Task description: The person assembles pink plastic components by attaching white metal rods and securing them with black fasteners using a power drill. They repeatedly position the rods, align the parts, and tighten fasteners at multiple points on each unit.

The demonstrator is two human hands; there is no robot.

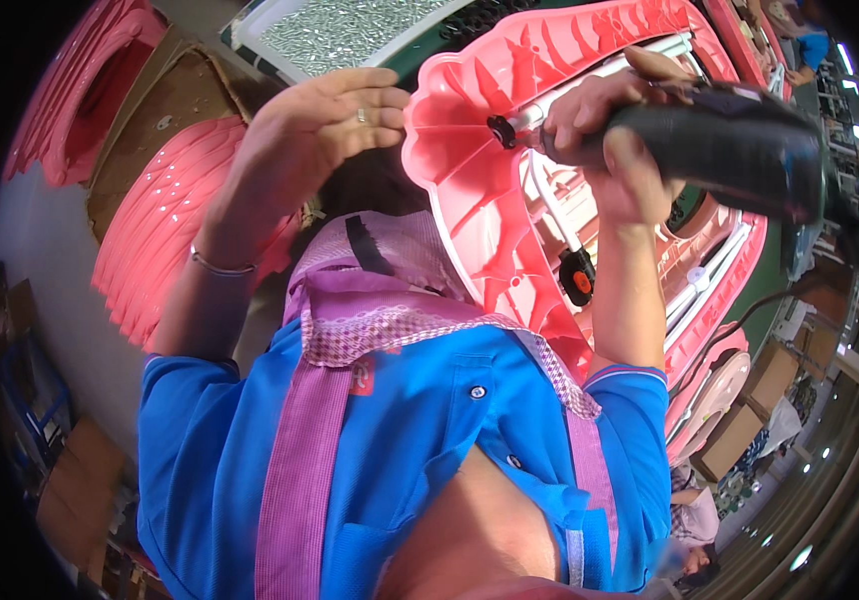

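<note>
My right hand [632, 176] is closed around a dark cordless-style power screwdriver [722, 142], somewhat blurred. Its front end meets a small black round fitting [502, 132] at the end of a white tube, inside a pink scalloped plastic shell [467, 142]. The shell stands tilted before me, holding further white tubes and a black part with an orange centre [582, 282]. My left hand [347, 116] is empty, its palm showing and fingers extended. Its fingertips are beside the shell's left rim; whether they touch it cannot be told.
A white tray [399, 45] of many small metal fasteners lies beyond the shell, beside black parts [486, 26]. Stacked pink shells [167, 217] and cardboard [167, 112] stand at left. More pink parts [718, 397] and cartons [729, 442] are at right. Other people are in the background.
</note>
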